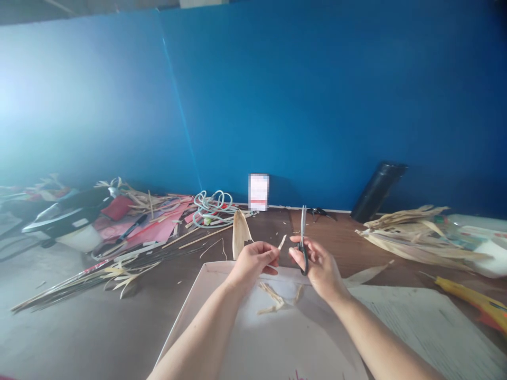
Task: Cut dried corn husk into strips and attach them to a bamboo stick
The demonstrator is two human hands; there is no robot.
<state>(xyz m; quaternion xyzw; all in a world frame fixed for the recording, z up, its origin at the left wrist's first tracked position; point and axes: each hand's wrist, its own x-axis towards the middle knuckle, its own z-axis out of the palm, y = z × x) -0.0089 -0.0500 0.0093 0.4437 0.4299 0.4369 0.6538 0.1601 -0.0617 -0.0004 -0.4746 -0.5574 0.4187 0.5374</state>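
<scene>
Head view, both hands over the near middle of the table (119, 322).

Left hand (253, 258): fingers curled shut, thumb and forefinger pinching a short husk sliver (282, 242) that sticks out to the right towards the other hand. A broad husk leaf (240, 232) stands point-up at the far left side of this hand, touching it. Cannot tell how it is gripped, as the hand hides its base.

Right hand (317, 261): fingers closed around the dark handles of the scissors (303, 232). Blades point up and away and lie together. The blades are just right of the sliver tip; contact cannot be made out.

Below the hands: a white sheet (222, 338) lying flat, with a few husk scraps (272, 302) on it near the wrists.

Surroundings:
- Right, near: printed paper (420, 327), overlapped by the white sheet's edge.
- Right edge: yellow glue gun (475, 302) lying on its side.
- Right, farther: pile of dried husks (412, 235).
- Far right, against the blue wall (317, 95): black cylinder (378, 190), leaning.
- Far middle: coiled pale cable (212, 207), with a small white card (259, 191) just right of it.
- Left: bundle of thin sticks (99, 274), red and pink paper (158, 224), and a black-and-white appliance (67, 219).
</scene>
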